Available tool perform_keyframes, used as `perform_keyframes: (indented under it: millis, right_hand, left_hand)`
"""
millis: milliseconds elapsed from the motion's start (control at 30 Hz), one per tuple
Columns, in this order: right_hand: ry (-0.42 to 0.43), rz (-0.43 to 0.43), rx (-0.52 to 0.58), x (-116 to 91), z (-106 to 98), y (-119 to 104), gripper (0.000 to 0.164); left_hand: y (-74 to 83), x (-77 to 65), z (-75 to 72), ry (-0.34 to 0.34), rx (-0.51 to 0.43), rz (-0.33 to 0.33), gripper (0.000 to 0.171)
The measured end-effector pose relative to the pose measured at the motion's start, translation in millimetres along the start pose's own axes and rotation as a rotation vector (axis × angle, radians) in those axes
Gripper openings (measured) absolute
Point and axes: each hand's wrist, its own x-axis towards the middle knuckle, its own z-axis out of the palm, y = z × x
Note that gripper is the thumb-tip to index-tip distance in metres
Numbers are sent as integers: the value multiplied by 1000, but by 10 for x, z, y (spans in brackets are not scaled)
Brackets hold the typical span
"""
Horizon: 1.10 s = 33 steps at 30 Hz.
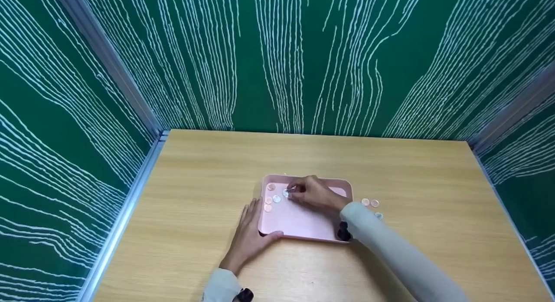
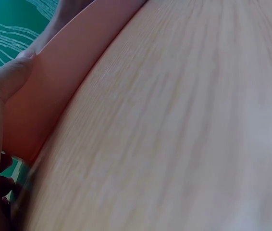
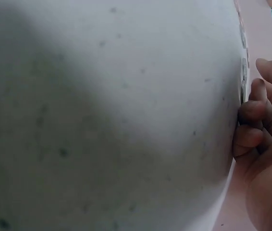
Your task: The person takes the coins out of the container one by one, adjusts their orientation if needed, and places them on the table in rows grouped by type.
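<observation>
A shallow pink tray point(image 1: 303, 237) sits on the wooden table. Along its left wall and round the near left corner lies my left hand point(image 1: 249, 239), fingers straight, thumb against the front wall; the left wrist view shows this thumb point(image 2: 18, 72) at the rim. Over the tray, my right hand point(image 1: 316, 193) pinches a small silvery coin point(image 1: 292, 190), mostly hidden by the fingertips. Just left of them lies a silver coin point(image 1: 285, 193), then another silver coin point(image 1: 276, 198). Several copper-coloured coins point(image 1: 268, 208) lie by the left wall. The right wrist view shows curled fingers point(image 3: 251, 110).
Right of the tray, on the table point(image 1: 208, 185), lie two copper-coloured coins point(image 1: 370, 202) and a silver coin point(image 1: 379, 215), close to the right sleeve point(image 1: 390, 237). Green walls point(image 1: 321, 67) with white wavy lines stand behind and at both sides.
</observation>
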Motion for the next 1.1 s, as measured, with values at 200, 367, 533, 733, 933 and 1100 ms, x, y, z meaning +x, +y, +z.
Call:
perform_keyframes:
  millis: [200,367,533,733,933,1100]
  right_hand:
    - [13,2,-72,25,30,5,22]
    - [18,25,-125,44,54,-43,22]
    - [9,44,-159,77,77,-93,19]
    - [-8,35,-172,100,84,-157,9]
    - [-18,28,-163,53,95,-171,11]
    - [-20,-17,-207,18,92,-180,14]
  left_hand:
    - [3,5,26,-5,-17,-33,124]
    - [6,9,24,-9,-8,-29,124]
    - [16,-3,14,-2,2,-16,123]
    - [14,3,21,7,18,0,121]
    - [17,-4,24,3,19,-11,120]
    - [20,-13,27,-3,-1,-41,121]
